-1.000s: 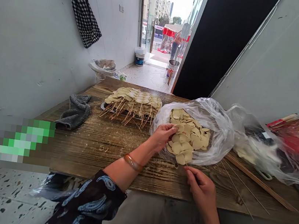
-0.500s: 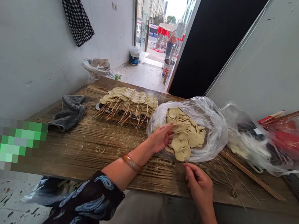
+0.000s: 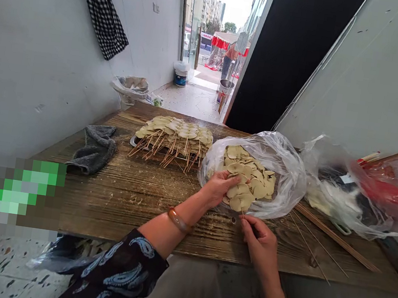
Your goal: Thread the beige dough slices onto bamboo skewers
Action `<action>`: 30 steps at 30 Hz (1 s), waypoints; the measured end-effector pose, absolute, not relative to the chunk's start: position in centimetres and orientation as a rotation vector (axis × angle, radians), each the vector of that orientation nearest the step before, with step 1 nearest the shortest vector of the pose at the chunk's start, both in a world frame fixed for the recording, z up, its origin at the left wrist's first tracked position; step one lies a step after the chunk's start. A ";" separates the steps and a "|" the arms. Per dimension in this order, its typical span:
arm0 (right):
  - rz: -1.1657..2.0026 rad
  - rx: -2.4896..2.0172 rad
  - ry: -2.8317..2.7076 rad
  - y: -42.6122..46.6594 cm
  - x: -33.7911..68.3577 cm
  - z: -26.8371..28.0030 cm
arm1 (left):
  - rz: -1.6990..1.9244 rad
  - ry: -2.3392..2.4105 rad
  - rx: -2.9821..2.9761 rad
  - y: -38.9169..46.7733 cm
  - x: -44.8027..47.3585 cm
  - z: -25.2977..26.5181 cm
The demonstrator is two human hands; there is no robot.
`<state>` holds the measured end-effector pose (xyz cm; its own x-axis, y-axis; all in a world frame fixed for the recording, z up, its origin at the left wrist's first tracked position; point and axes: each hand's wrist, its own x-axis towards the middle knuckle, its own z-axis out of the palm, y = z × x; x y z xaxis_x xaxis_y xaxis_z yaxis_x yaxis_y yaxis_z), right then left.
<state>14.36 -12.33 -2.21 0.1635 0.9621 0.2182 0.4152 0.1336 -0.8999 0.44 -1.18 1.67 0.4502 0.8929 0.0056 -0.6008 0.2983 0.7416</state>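
Note:
My right hand (image 3: 260, 242) pinches the lower end of a thin wooden skewer (image 3: 242, 215). Thin, round beige slices (image 3: 241, 203) overlap along that skewer. My left hand (image 3: 220, 189) grips the slices from the left side, thumb on top; its other fingers are partly hidden beneath. Behind both hands, a clear plastic bag (image 3: 291, 174) lies spread around a heap of loose slices (image 3: 262, 187) of the same kind. To the left, finished-looking skewers of slices (image 3: 175, 133) are stacked on a metal tray (image 3: 134, 141), sticks facing me.
A dark grey cloth (image 3: 94, 149) lies on the wooden table (image 3: 119, 216). Bare skewers (image 3: 338, 237) lie right of the bag. Further right are plastic bags (image 3: 336, 198) with red packaging. A bucket (image 3: 225, 89) stands near the doorway, and a person (image 3: 229, 57) is outside.
My left hand has closed its fingers and thumb onto the slices. My right hand and the skewer have shifted slightly left. The view has moved a little.

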 end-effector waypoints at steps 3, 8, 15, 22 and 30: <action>0.712 -1.437 -1.451 -12.5 14.5 -2.1 | 1.025 0.475 0.720 -1.2 0.5 1.8; 0.713 -1.445 -1.456 -12.4 14.6 -2.1 | 1.031 0.450 0.655 -1.3 0.5 2.3; 0.729 -1.437 -1.510 -12.5 14.4 -1.9 | 1.094 0.423 0.604 -1.1 0.4 2.6; 0.721 -1.488 -1.508 -12.7 14.1 -2.3 | 1.146 0.479 0.597 -0.8 0.4 2.4; 0.635 -1.502 -1.511 -12.8 14.2 -2.0 | 1.129 0.466 0.627 -1.1 1.0 2.2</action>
<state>14.17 -12.81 -2.04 0.1267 0.9649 0.2301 0.5112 0.1353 -0.8488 0.96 -1.10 2.16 0.3646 0.9307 -0.0310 -0.6814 0.2893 0.6723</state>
